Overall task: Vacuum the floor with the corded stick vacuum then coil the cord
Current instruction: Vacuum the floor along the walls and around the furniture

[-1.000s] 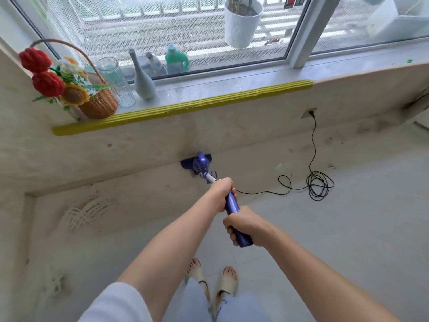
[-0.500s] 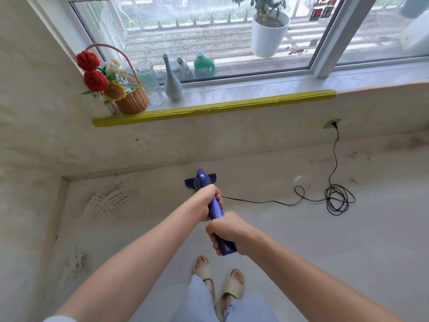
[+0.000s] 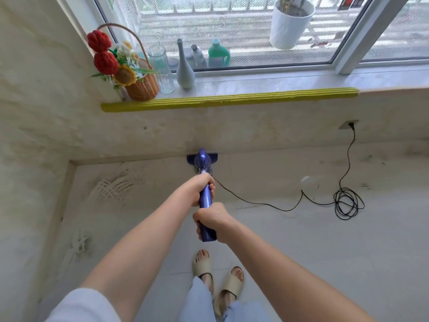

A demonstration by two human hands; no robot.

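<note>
Step in hand: vacuuming, not yet coiling; the cord (image 3: 274,205) is plugged into the wall socket (image 3: 348,124) at right of frame.
Vacuum: the purple stick vacuum (image 3: 204,173) runs up mid-frame, its floor head (image 3: 202,157) against the foot of the wall below the window ledge (image 3: 255,86).
Left grip: the left hand (image 3: 201,189) is wrapped round the shaft, higher in frame.
Right grip: the right hand (image 3: 212,220) is clenched round the handle end.
Cord: it trails right over the floor (image 3: 301,252) to a loose tangle near the socket.
Next move: probably a pull back from the wall and a stroke on a fresh strip, keeping the head off the cord.
</note>
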